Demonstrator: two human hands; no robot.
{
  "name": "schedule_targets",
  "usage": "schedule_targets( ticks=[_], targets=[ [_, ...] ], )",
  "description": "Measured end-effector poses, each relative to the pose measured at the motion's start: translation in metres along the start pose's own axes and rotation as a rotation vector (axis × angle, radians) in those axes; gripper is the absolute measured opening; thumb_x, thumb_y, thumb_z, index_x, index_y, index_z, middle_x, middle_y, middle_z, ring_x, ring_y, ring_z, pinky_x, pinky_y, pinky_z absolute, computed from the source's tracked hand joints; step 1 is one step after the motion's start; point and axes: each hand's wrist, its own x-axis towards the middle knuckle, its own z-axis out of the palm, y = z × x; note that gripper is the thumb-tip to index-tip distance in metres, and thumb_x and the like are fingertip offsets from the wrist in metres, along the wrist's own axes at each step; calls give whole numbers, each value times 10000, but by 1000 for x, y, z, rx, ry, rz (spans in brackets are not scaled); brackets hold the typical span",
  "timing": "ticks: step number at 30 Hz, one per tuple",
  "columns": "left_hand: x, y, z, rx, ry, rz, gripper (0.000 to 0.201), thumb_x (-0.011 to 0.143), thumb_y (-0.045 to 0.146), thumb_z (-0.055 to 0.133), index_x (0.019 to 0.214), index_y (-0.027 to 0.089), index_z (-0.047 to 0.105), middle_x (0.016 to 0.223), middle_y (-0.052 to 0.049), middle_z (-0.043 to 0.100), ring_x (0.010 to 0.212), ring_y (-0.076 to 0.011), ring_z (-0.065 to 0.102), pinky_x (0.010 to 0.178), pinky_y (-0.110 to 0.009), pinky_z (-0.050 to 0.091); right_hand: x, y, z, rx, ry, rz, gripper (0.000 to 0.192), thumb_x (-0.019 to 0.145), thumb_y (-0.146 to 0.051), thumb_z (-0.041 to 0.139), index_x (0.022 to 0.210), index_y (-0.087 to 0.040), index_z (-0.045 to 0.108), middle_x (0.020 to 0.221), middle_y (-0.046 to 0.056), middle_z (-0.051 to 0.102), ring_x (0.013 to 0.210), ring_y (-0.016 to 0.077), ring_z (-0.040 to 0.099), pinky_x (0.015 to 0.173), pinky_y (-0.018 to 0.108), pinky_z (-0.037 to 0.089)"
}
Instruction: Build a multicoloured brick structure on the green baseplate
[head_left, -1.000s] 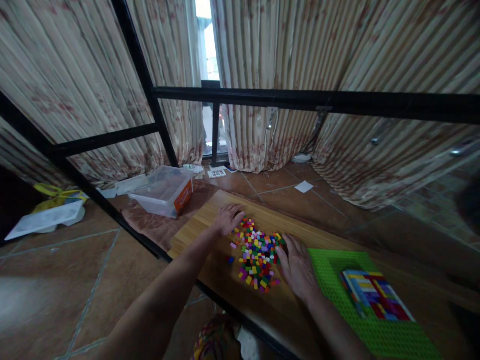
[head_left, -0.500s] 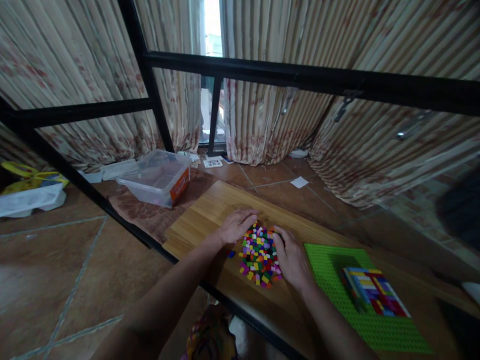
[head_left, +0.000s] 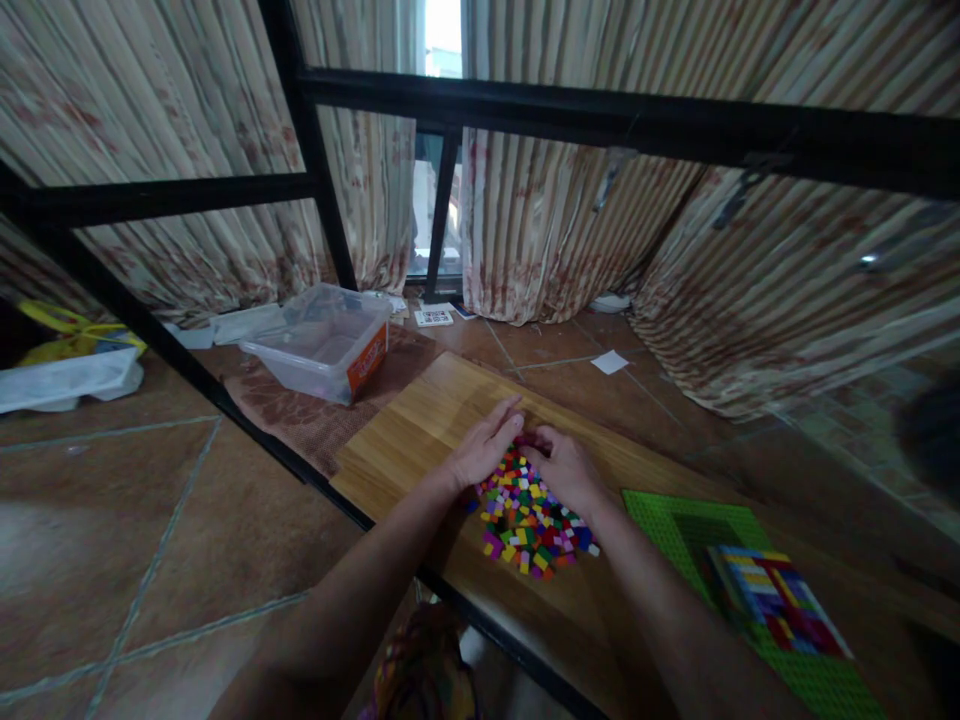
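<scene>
A heap of small coloured bricks (head_left: 534, 520) lies on a wooden table top (head_left: 420, 430). My left hand (head_left: 484, 450) rests flat at the heap's far left edge, fingers together and stretched forward. Close beside it, my right hand (head_left: 566, 465) cups the heap's far right edge, and the fingertips of both hands nearly meet behind the heap. Neither hand lifts a brick. At the right lies a green studded baseplate (head_left: 675, 520) carrying a block of coloured bricks (head_left: 780, 600).
A clear plastic tub (head_left: 322, 340) with an orange label stands on the floor beyond the table's left corner. A black metal frame (head_left: 600, 115) crosses in front of striped curtains. A white bag (head_left: 67, 375) and papers lie on the tiled floor.
Both hands have moved together around the far side of the heap; the spread bricks are now gathered into a tighter pile nearer me.
</scene>
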Motion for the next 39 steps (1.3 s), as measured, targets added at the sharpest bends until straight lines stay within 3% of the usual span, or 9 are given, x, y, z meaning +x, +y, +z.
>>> schedule_targets(
  ticks=[7, 14, 23, 31, 35, 39],
  targets=[
    [3, -6, 7, -179, 67, -23, 546, 925, 513, 477, 1383, 218, 513, 1345, -108, 586, 1123, -250, 623, 1051, -421, 438, -8, 9, -7, 42, -8, 14, 220, 842, -197, 540, 957, -224, 725, 967, 35, 765, 890, 184, 704, 833, 312, 507],
    [6, -8, 4, -485, 150, -133, 528, 911, 506, 495, 1319, 176, 549, 1255, -133, 632, 1094, -236, 625, 997, -395, 462, -18, 18, -18, -14, 37, 5, 265, 839, -171, 502, 958, -214, 735, 956, 43, 768, 884, 188, 710, 811, 325, 521],
    [6, -1, -5, -799, 250, -209, 462, 924, 514, 455, 1200, 165, 577, 1159, -119, 675, 1038, -202, 651, 991, -361, 447, 8, -14, -3, -137, 44, -35, 218, 851, -285, 555, 938, -210, 741, 930, 59, 764, 867, 202, 696, 799, 308, 495],
    [5, 4, -5, -738, 258, -224, 424, 968, 459, 374, 1181, 152, 575, 1172, -131, 670, 1054, -208, 652, 960, -353, 485, 20, -21, 10, -214, 15, 24, 174, 794, -213, 590, 659, -209, 700, 752, 74, 731, 756, 207, 666, 716, 300, 459],
    [5, 5, -3, -678, 291, -204, 390, 973, 424, 371, 1130, 141, 589, 1149, -138, 680, 1028, -214, 656, 949, -362, 494, 11, -24, 0, -150, 66, 33, 210, 847, -244, 522, 729, -185, 686, 792, 92, 722, 797, 210, 653, 761, 318, 452],
    [1, 6, -12, -616, 410, -141, 290, 935, 331, 466, 1106, 125, 578, 1151, -125, 673, 1015, -190, 652, 991, -352, 471, -15, -17, -23, -22, 139, 75, 222, 881, -321, 474, 856, -188, 651, 784, 63, 706, 759, 190, 645, 735, 313, 469]
  ],
)
